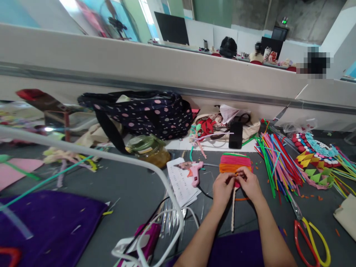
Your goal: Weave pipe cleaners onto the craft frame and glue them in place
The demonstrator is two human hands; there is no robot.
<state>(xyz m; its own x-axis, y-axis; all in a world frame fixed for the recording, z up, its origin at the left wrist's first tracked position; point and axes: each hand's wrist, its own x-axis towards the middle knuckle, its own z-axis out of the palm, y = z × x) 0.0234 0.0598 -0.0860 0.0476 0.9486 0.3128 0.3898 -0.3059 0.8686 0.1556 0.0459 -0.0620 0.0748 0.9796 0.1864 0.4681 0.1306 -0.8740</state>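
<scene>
I see both hands meeting at the lower edge of the striped pipe-cleaner piece (235, 164), which lies flat on the bench (133, 189). My left hand (223, 188) and right hand (250, 184) have their fingers pinched together on its bottom edge, where a pale stick (233, 211) runs down toward me. A pink glue gun (194, 171) lies just left, loose pipe cleaners (275, 163) right, scissors (308, 233) near my right forearm.

A pink glue gun (194, 171) lies on printed paper (182, 183) at centre frame. A dotted dark bag (147, 113) sits above it, a glass jar (147, 149) beside. Coloured pipe cleaners (275, 163) fan out at right; red-and-yellow scissors (308, 233) lie lower right. Purple cloth (47, 226) covers the lower left.
</scene>
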